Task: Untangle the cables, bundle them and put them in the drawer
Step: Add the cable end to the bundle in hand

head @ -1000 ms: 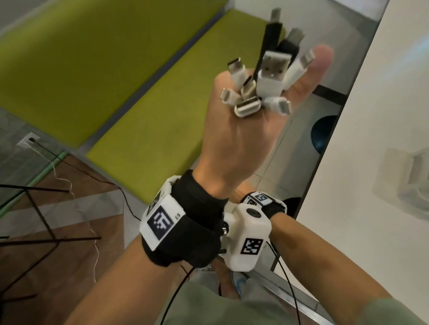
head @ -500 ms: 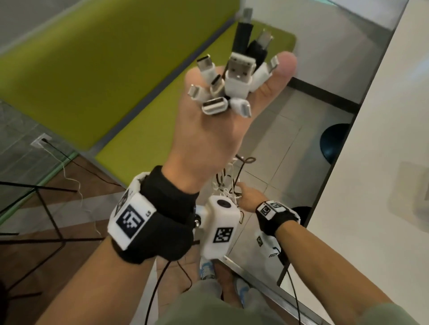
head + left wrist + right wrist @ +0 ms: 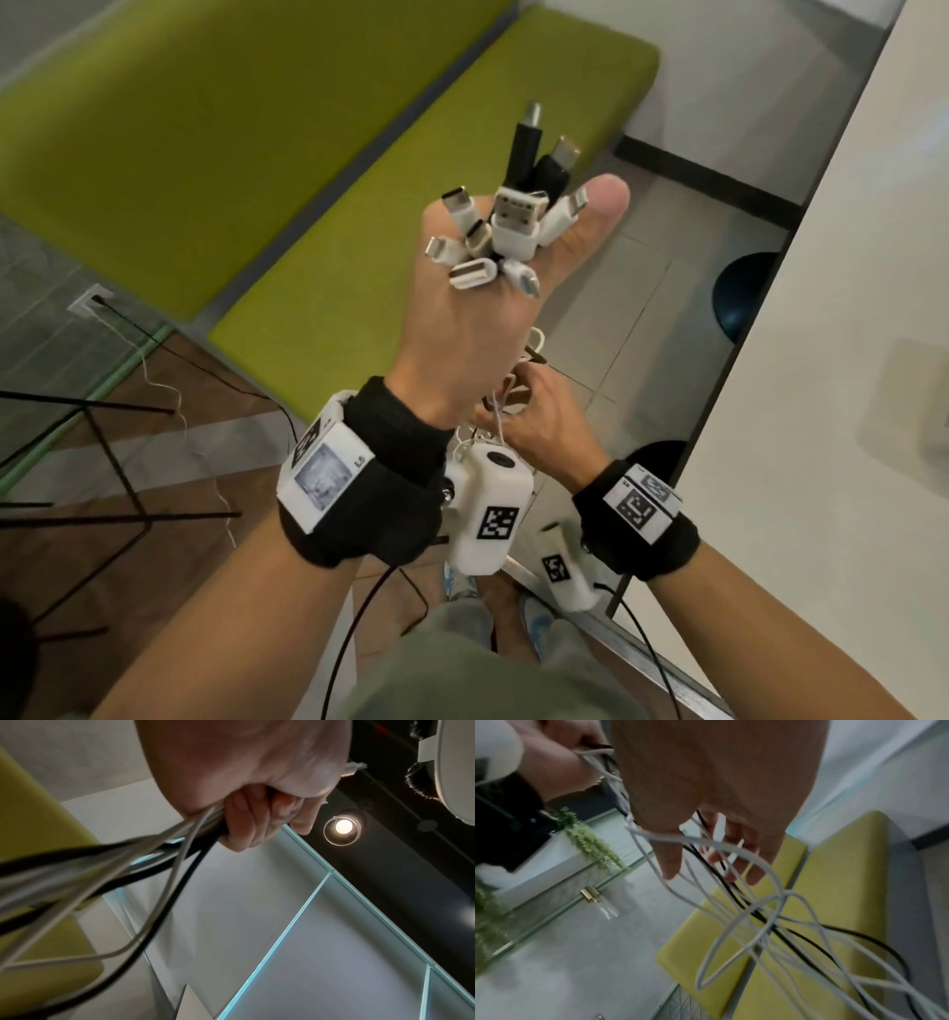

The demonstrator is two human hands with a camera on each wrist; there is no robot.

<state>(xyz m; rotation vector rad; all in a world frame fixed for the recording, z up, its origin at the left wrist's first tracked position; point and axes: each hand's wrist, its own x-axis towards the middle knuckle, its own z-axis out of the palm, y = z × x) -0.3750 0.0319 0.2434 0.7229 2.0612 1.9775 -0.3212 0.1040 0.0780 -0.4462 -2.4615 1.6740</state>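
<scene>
My left hand (image 3: 477, 329) is raised in front of me and grips a bunch of white and black cables. Their plug ends (image 3: 508, 231) fan out above the fist beside my straight thumb. In the left wrist view the curled fingers (image 3: 252, 817) close round the cables (image 3: 154, 858), which trail down to the left. My right hand (image 3: 544, 416) sits just below the left wrist, among the hanging strands. In the right wrist view its fingers (image 3: 731, 852) are fairly straight and spread. The loose white and black cables (image 3: 757, 912) run between and across them in tangled loops.
A green upholstered bench (image 3: 257, 154) lies below and ahead. A white tabletop (image 3: 847, 360) fills the right side, with a dark round stool (image 3: 744, 293) under its edge. Thin black metal legs (image 3: 102, 462) stand at the left, near a floor socket (image 3: 90, 303) with cords.
My right hand has come out from behind the left wrist and moved up into the hanging cables. The left hand, still gripping the bunch, has shifted left and lower in view.
</scene>
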